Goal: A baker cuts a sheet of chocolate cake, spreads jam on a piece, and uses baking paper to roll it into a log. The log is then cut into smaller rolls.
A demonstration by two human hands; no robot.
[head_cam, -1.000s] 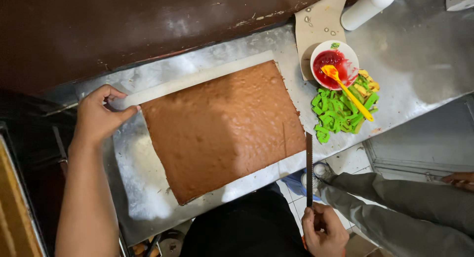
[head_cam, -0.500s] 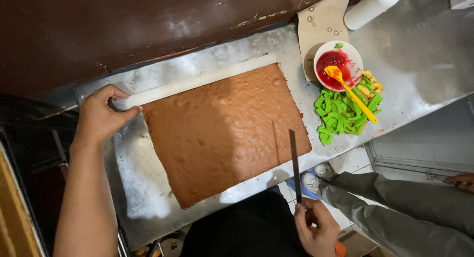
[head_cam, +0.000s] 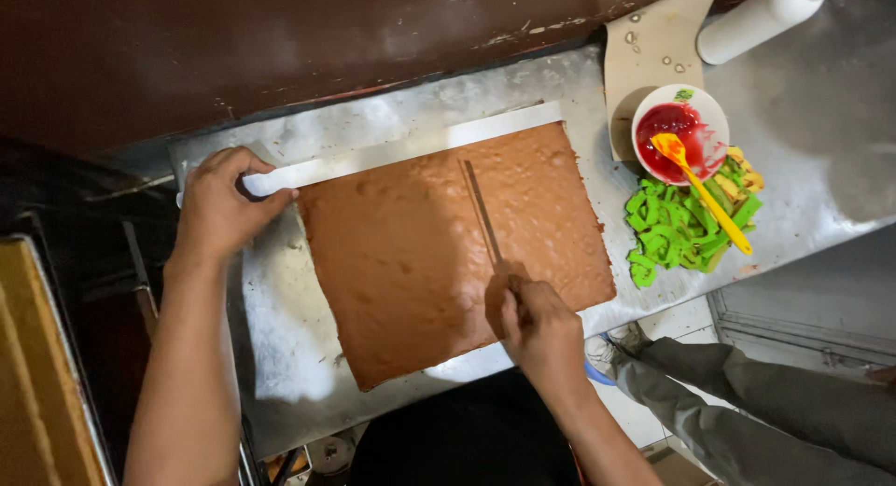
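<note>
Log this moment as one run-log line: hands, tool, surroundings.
left hand: holding paper edge | right hand: gripping knife, blade over brown cake sheet | nearby: bowl of red sauce, green pieces

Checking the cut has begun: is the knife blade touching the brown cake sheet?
Touching. In the head view, the knife held by the right hand lies flat across the cake sheet.

Dark brown wall along top, scuffed w/ pale chips. Steel desk below it, dull shine, worn. Tiled floor bottom right, pale. Yellowish wooden board at left edge. Dim overall, light mostly on metal.
</note>
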